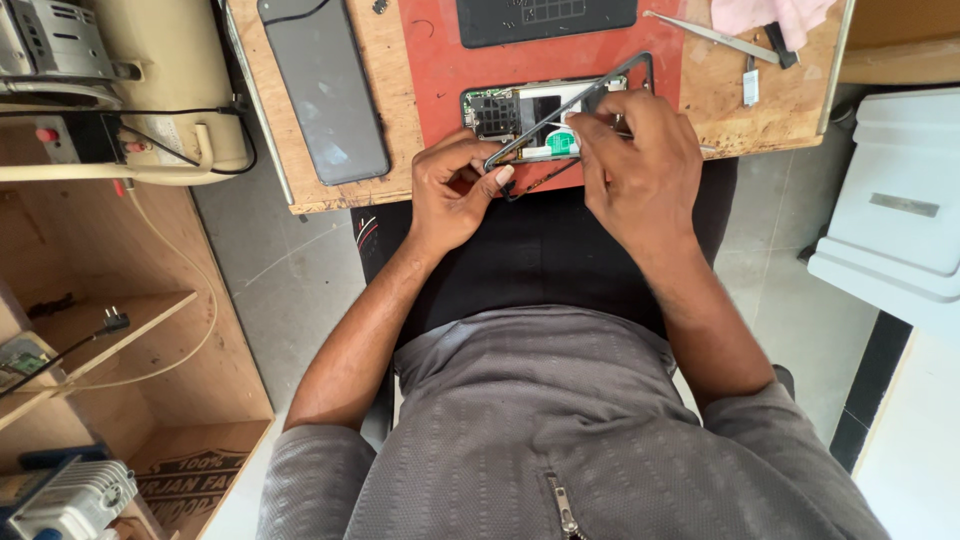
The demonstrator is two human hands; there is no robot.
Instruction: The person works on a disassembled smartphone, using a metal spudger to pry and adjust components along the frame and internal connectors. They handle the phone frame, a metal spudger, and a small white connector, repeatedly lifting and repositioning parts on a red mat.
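Fingers: left hand (452, 195) pinches the thin black frame's (600, 88) near corner — right hand (635, 165) grips its side.
Frame: tilted up over the opened phone (510, 110).
Phone: flat on red mat (435, 60), wooden desk (385, 75).

1. The opened phone (520, 112) shows only its far part; its near end lies under the fingers (600, 150) of the right hand (640, 165).
2. The thin black frame (590, 95) runs between the two hands; its near corner is covered by the left hand (455, 190), so the grip there cannot be read.
3. Beyond the fingers, a dark panel (545, 18) is cut off by the top edge.
4. Right of the fingers, a pink cloth (765, 14) leaves the picture at the top.
5. Parts on the phone's board are too small to tell apart.
6. The counter (780, 100) is cropped at the top edge.
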